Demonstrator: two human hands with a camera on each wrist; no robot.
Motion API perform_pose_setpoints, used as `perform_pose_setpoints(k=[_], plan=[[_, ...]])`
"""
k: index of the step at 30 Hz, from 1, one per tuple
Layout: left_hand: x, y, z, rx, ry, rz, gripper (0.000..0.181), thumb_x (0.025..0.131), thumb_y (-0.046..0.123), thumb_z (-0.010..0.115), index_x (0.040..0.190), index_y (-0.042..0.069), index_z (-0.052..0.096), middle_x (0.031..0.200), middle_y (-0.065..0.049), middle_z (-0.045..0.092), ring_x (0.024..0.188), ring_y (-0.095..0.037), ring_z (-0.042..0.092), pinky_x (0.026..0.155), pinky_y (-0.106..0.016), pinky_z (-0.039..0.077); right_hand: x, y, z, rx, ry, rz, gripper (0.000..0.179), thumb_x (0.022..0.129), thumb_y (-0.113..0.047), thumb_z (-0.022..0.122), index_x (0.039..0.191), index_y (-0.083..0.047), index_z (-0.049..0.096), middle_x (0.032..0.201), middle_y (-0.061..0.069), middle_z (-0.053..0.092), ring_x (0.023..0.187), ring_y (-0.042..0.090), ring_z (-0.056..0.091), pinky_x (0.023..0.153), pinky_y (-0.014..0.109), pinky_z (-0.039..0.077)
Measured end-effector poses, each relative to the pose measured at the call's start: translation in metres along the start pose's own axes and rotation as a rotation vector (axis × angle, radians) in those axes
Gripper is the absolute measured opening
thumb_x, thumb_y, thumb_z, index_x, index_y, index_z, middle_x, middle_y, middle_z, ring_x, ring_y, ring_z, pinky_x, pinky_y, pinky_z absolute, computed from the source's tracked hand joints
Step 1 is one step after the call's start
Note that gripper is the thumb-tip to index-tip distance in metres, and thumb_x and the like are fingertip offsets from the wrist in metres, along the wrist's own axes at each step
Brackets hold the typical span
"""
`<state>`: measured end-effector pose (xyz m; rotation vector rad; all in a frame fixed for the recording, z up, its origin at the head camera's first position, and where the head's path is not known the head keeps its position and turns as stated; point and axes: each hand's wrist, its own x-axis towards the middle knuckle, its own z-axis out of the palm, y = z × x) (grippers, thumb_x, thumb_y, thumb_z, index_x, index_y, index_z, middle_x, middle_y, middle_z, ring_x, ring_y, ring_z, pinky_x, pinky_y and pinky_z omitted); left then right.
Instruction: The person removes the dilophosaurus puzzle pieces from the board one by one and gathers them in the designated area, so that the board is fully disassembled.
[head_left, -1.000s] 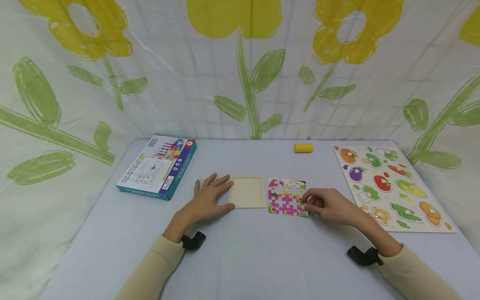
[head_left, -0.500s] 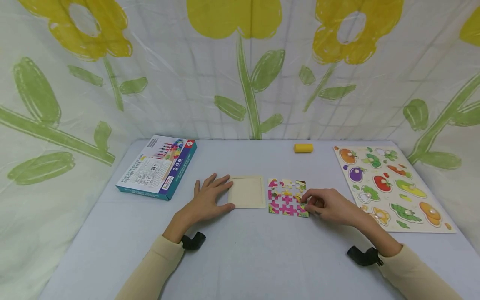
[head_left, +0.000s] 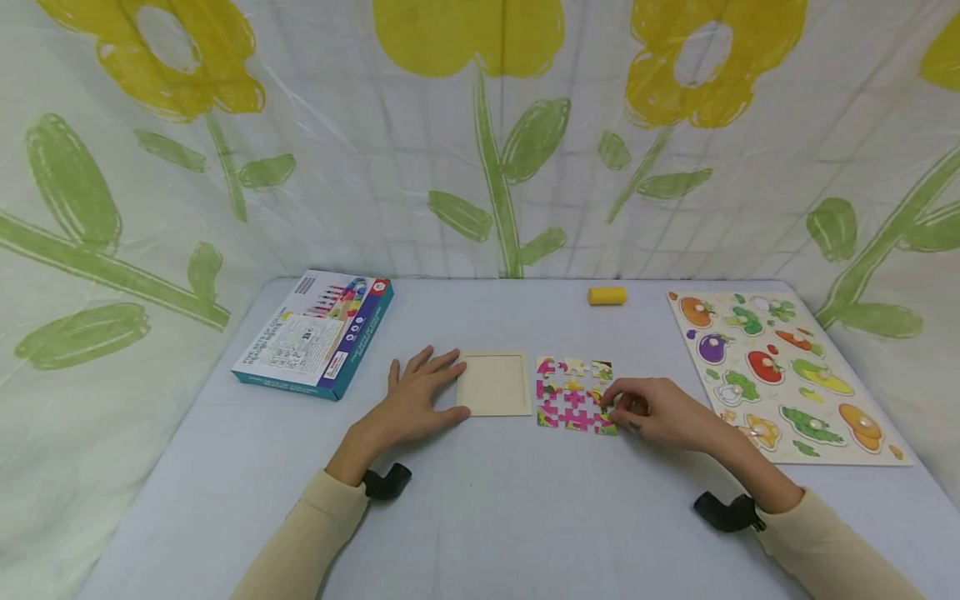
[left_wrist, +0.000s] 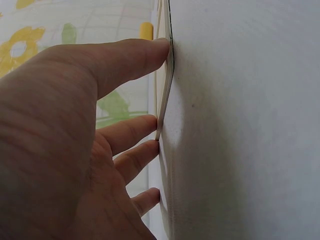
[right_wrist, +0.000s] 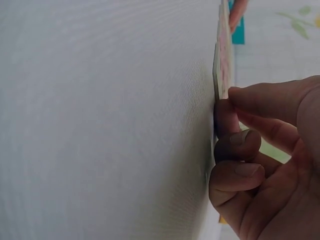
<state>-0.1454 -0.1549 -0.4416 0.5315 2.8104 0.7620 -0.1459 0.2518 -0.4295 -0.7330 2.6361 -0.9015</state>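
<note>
My left hand point(head_left: 411, 406) lies on the table with its fingers spread and nearly straight. Its thumb and fingertips touch the left edge of a square wooden puzzle tray point(head_left: 495, 385); in the left wrist view the thumb rests at the tray's point(left_wrist: 163, 82) near corner. Just right of the tray lies a jigsaw puzzle point(head_left: 574, 398) in pink, yellow and green, its pieces loosely fitted with small gaps. At its right edge my right hand point(head_left: 663, 414) pinches a puzzle piece between thumb and index finger, the other fingers curled under. The fingers largely hide that piece.
A boxed set point(head_left: 311, 333) lies at the back left. A yellow cylinder point(head_left: 606, 296) rests near the table's back edge. On the right is a vegetable peg-puzzle board point(head_left: 806, 379), partly overlapped by my right forearm. A flowered curtain point(head_left: 322, 192) hangs behind.
</note>
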Motion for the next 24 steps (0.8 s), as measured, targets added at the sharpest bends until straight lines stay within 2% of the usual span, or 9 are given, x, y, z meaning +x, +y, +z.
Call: perform_pose_setpoints(k=[8,18,24], plan=[[0.0017,-0.0015,0.0016,0.004,-0.009,0.007,0.076,0.094,0.05,0.071,0.16,0.018,0.049,0.176,-0.003,0.032,0.167,-0.041,0.01,0.123,-0.083,-0.006,-0.0025,-0.0011,-0.0006,0.005,0.011,0.007,0.014,0.101,-0.017,0.072,0.115,-0.017,0.073,0.087,-0.007,0.068,0.073,0.003,0.052,0.063,0.021,0.044],[-0.0027,-0.0067,-0.0022,0.022,-0.025,0.015,0.075,0.096,0.05,0.068,0.162,0.019,0.046,0.177,-0.002,0.03,0.167,-0.042,0.009,0.123,-0.083,-0.006,0.0006,-0.0047,-0.0003,0.005,0.042,-0.005,0.012,0.102,-0.016,0.071,0.114,-0.017,0.073,0.09,-0.006,0.072,0.072,0.004,0.053,0.063,0.021,0.045],[-0.0042,-0.0078,-0.0029,0.022,-0.026,0.034,0.075,0.097,0.048,0.068,0.162,0.018,0.045,0.177,-0.003,0.03,0.167,-0.043,0.01,0.123,-0.084,-0.004,0.0062,-0.0065,0.0012,-0.049,0.151,-0.026,0.015,0.101,-0.013,0.072,0.115,-0.016,0.075,0.094,-0.005,0.073,0.073,0.003,0.055,0.063,0.021,0.048]])
